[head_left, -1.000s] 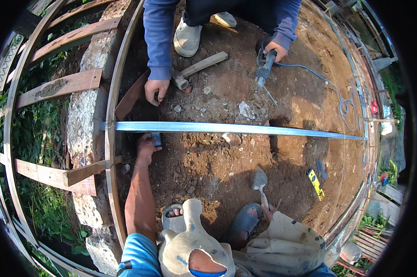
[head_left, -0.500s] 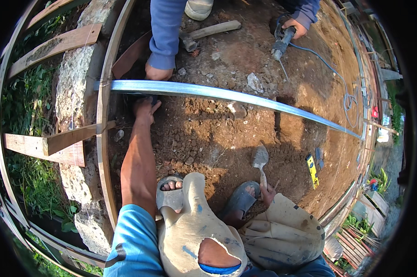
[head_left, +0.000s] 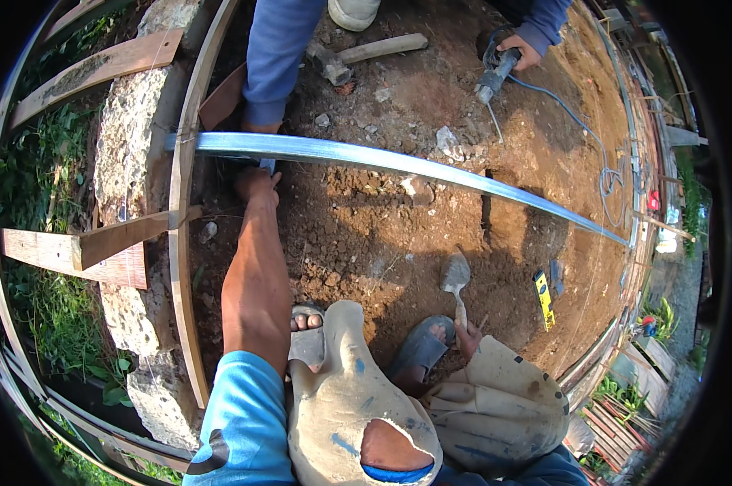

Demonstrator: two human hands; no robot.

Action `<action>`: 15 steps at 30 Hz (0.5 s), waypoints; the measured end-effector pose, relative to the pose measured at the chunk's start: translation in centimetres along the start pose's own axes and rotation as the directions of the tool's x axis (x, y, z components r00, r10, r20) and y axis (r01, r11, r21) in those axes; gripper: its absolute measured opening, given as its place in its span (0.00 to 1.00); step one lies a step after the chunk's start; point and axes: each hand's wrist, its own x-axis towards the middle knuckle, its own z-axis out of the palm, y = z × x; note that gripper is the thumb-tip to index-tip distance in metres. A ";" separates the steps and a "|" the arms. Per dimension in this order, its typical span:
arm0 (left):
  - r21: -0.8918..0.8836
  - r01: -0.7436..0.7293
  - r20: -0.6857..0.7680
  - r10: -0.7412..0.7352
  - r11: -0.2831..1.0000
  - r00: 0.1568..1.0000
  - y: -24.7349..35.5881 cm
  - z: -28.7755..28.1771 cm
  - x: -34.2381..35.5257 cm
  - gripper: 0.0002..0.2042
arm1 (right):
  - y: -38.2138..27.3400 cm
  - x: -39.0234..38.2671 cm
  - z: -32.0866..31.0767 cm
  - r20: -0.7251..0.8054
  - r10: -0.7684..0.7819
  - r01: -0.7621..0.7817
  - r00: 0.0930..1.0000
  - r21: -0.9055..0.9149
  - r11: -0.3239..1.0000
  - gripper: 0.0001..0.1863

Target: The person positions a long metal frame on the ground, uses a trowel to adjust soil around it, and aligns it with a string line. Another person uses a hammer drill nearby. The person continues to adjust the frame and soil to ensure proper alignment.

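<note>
A long shiny metal bar [head_left: 398, 162] crosses the dug soil from the wooden rail on the left. Just below its left end is my left hand [head_left: 257, 185], its fingers closed around a small bluish-grey piece [head_left: 267, 165] that I cannot make out. My right hand [head_left: 468, 338], low beside my sandal, grips the handle of a trowel [head_left: 457, 274], blade pointing away over the soil. Across the bar, a co-worker's blue-sleeved arm [head_left: 278, 61] reaches down to its far side, that hand mostly hidden. The co-worker's other hand [head_left: 521, 53] holds a corded drill [head_left: 495, 77] with a long bit.
A wooden-handled hammer [head_left: 382, 49] lies beyond the bar. To my right, a yellow level [head_left: 543, 300] rests on the dirt. A wooden rail [head_left: 186, 243] and rough concrete wall [head_left: 135, 154] run along the left. The drill's blue cord [head_left: 572, 113] trails on the right.
My left forearm has shifted slightly right, and the bluish-grey piece shows more at its fingers. The co-worker's near arm has moved left, with its hand now largely behind the bar.
</note>
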 end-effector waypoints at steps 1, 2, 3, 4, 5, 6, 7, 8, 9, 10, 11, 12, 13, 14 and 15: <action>0.002 -0.058 -0.026 0.058 0.998 0.998 -1.4 0.1 1.0 0.14 | 0.1 0.0 0.0 0.003 0.002 -0.002 1.000 0.010 1.000 0.25; -0.007 -0.136 -0.053 0.136 0.991 0.989 -2.2 -0.1 1.4 0.18 | 0.1 0.0 0.0 0.007 0.005 -0.005 1.000 0.021 1.000 0.24; 0.019 -0.100 -0.045 0.101 0.995 0.994 -2.2 -0.2 1.3 0.21 | 0.3 0.1 0.1 0.002 0.014 -0.014 1.000 0.047 0.999 0.24; -0.041 -0.212 -0.065 0.209 0.976 0.976 -1.5 -0.5 0.6 0.24 | 0.4 0.2 0.1 -0.003 0.022 -0.022 1.000 0.074 0.997 0.24; -0.141 -0.105 -0.046 0.100 0.984 0.994 0.1 -0.7 -0.4 0.22 | 0.6 0.4 0.1 0.014 0.035 -0.036 0.999 0.100 0.994 0.24; -0.173 0.006 -0.010 -0.008 0.985 1.000 2.2 -0.8 -2.0 0.21 | 0.8 0.6 0.0 0.008 0.031 -0.032 0.999 0.076 0.997 0.24; -0.345 0.089 0.032 -0.083 0.935 0.996 4.5 -0.9 -3.9 0.20 | 1.0 0.7 0.0 0.023 0.031 -0.032 0.999 0.051 0.998 0.24; -0.403 0.147 0.069 -0.130 0.903 0.989 6.8 -1.2 -5.9 0.20 | 1.2 0.9 -0.1 0.018 0.030 -0.031 0.999 0.023 0.999 0.25; -0.419 0.156 0.083 -0.134 0.895 0.988 9.0 -1.6 -7.6 0.20 | 1.4 1.0 -0.3 0.048 0.029 -0.030 0.998 0.022 0.999 0.26; -0.491 0.209 0.107 -0.180 0.845 0.978 10.9 -1.9 -9.1 0.20 | 1.6 1.1 -0.4 0.061 0.029 -0.030 0.998 0.021 0.999 0.28; -0.532 0.225 0.111 -0.196 0.816 0.974 12.4 -2.2 -10.3 0.21 | 1.8 1.2 -0.4 0.061 0.032 -0.032 0.998 0.015 0.999 0.29; -0.592 0.222 0.094 -0.207 0.774 0.974 13.6 -2.4 -11.2 0.22 | 2.0 1.2 -0.5 0.061 0.037 -0.039 0.997 0.030 0.999 0.29; -0.612 0.226 0.101 -0.208 0.758 0.973 14.4 -2.8 -12.0 0.23 | 2.2 1.2 -0.5 0.049 0.046 -0.048 0.998 0.040 0.998 0.29; -0.628 0.210 0.106 -0.185 0.749 0.977 15.0 -3.0 -12.7 0.24 | 2.3 1.2 -0.5 0.058 0.047 -0.050 0.997 0.061 0.997 0.29; -0.631 0.224 0.115 -0.196 0.743 0.974 15.4 -3.2 -13.2 0.26 | 2.4 1.3 -0.5 0.043 0.044 -0.046 0.998 0.048 0.998 0.29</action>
